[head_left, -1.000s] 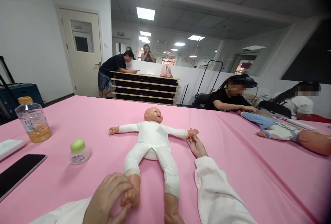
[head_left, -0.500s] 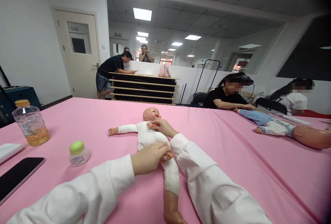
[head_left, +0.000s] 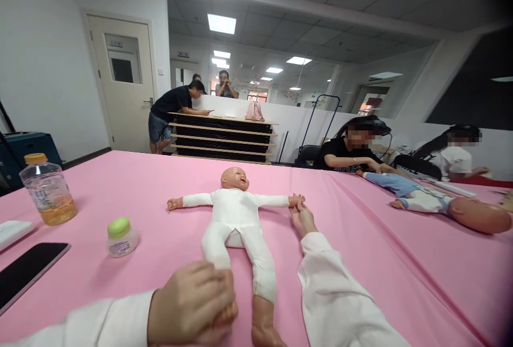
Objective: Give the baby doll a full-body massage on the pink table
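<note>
A baby doll (head_left: 235, 209) with a white cloth body lies on its back, its head away from me and both arms stretched sideways. My left hand (head_left: 192, 301) is closed around the foot of the doll's leg on the left; slight blur and my fingers hide most of that foot. On the other side, my right hand (head_left: 303, 220) pinches the doll's small hand (head_left: 295, 200) between thumb and fingers. The doll's other foot (head_left: 264, 323) rests bare on the pink cloth, between my forearms.
A pink cloth (head_left: 360, 261) covers the table. At left are a drink bottle (head_left: 50, 192), a green-lidded jar (head_left: 122, 237), a dark phone (head_left: 30, 272) and a white object (head_left: 14, 233). Across at right, a person (head_left: 348, 146) handles another doll (head_left: 425, 197). More people are behind.
The doll's leg on the left and arm on the right, earlier brought together over its body, are now stretched out. My left hand moved toward me, my right hand outward to the right.
</note>
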`<action>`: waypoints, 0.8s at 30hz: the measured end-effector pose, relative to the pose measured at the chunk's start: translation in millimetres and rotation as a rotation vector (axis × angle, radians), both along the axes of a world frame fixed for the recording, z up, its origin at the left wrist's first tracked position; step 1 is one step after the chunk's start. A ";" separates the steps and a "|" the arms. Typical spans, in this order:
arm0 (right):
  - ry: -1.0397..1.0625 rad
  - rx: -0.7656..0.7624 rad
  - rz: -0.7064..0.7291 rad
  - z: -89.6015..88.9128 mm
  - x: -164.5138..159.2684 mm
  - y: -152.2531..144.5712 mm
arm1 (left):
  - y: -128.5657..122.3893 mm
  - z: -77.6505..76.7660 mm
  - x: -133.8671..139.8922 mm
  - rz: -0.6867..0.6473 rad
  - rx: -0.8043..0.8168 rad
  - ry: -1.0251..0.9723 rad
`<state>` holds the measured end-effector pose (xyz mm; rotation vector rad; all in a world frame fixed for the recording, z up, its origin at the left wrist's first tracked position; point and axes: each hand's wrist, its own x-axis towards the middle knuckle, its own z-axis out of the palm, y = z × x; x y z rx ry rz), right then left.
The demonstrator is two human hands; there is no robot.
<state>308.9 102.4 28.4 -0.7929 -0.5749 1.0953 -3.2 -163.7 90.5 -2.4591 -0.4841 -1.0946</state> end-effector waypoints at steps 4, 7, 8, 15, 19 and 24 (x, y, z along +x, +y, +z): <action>0.040 -0.103 -0.002 -29.3 13.6 -3.4 | -9.1 -42.9 12.6 -0.001 0.125 0.076; 0.013 -0.089 0.008 -35.2 12.9 -3.2 | -2.9 -68.3 19.6 0.014 0.091 0.120; 0.004 -0.085 0.012 -35.8 12.9 -2.7 | -0.8 -73.2 20.0 0.016 0.055 0.140; -0.078 -0.063 0.008 -41.2 15.9 0.9 | 3.2 -68.3 12.8 -0.114 -0.198 0.142; -0.125 -0.052 0.028 -41.5 16.3 0.8 | 4.5 -63.5 7.1 -0.212 -0.371 0.053; -0.065 -0.057 0.030 -36.7 12.9 -5.8 | 3.8 -68.1 2.7 -0.145 -0.580 -0.247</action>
